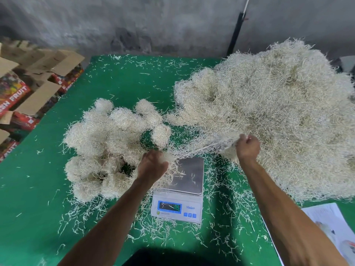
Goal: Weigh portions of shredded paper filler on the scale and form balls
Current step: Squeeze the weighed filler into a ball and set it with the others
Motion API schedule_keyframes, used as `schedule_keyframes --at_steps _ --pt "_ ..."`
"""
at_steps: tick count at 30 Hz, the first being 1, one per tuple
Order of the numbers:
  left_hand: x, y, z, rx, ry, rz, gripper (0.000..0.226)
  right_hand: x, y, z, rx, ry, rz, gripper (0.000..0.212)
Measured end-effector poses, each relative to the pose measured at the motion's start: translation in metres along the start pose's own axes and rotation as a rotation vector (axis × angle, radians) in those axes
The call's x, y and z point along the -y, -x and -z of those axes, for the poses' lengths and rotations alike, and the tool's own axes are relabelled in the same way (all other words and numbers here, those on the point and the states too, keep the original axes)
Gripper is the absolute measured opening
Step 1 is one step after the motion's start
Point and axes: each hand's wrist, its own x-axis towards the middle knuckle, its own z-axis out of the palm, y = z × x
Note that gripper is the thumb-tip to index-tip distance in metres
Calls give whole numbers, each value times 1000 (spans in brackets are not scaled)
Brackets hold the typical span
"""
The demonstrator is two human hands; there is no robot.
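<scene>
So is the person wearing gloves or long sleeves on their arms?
No. The left hand and right hand are both bare, with no gloves. Both forearms are bare too, with no sleeves as far up as the picture shows. I see no watch, rings or bracelets.

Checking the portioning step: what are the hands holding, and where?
Both grip one stretched tuft of shredded paper: left hand its end above the scale, right hand the end at the pile.

Cream shredded paper [269,116] is lying on the green surface [123,81]; the white scale [177,206] is showing blue buttons.
</scene>
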Motion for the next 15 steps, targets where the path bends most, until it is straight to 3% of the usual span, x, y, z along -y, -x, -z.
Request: schedule_keyframes --at_steps 3,7,10,13,15 --pt "12 6 0 -6 22 51 17 -6 -3 8 31 -156 -72 38" --pt "-6 6 -6 -30 74 -14 17 -5 19 -1 265 -243 44 30" --pt "-20 4 -5 -49 90 -50 44 -16 28 -8 304 153 230 49" --pt "-28 5 -3 -86 137 -69 49 -24 34 -11 260 594 438 57" --pt "-31 5 -2 -86 169 -101 51 -21 44 -22 419 674 622 62"
